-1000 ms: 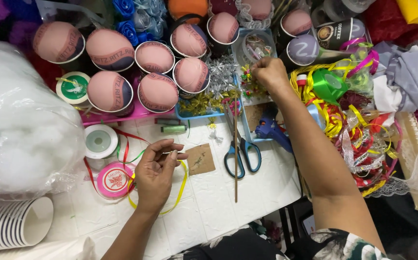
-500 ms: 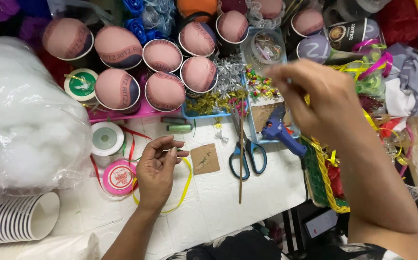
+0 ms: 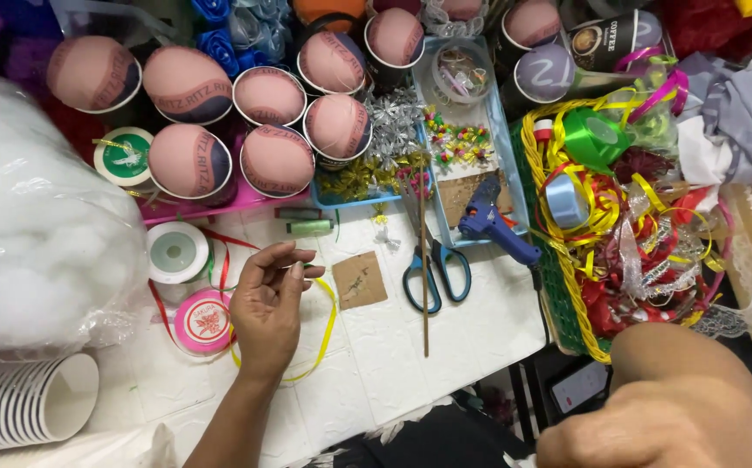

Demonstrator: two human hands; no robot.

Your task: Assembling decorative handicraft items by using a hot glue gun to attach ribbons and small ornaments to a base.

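The yellow ribbon [image 3: 328,325] lies in a loose loop on the white table [image 3: 393,381], curling out from under the left hand [image 3: 267,308], which rests just beside a pink ribbon spool [image 3: 202,322] and a white spool [image 3: 176,253]. That hand's thumb and fingertips are drawn together as if pinching something very thin, perhaps a needle or wire, though it is too fine for me to tell. The right hand [image 3: 653,425] hangs close to the camera at the lower right, off the table's edge, knuckles bunched and blurred; I cannot tell whether it grips anything. Near the ribbon sit a small brown card [image 3: 359,280], blue-handled scissors [image 3: 436,277] and a long thin stick [image 3: 425,286], with a blue glue gun [image 3: 493,227] propped on the edge of a tray. To my eye the risk is tangling: red and green ribbon ends cross under the spools, so a tug on the yellow one could drag them along or sweep the card off its place.
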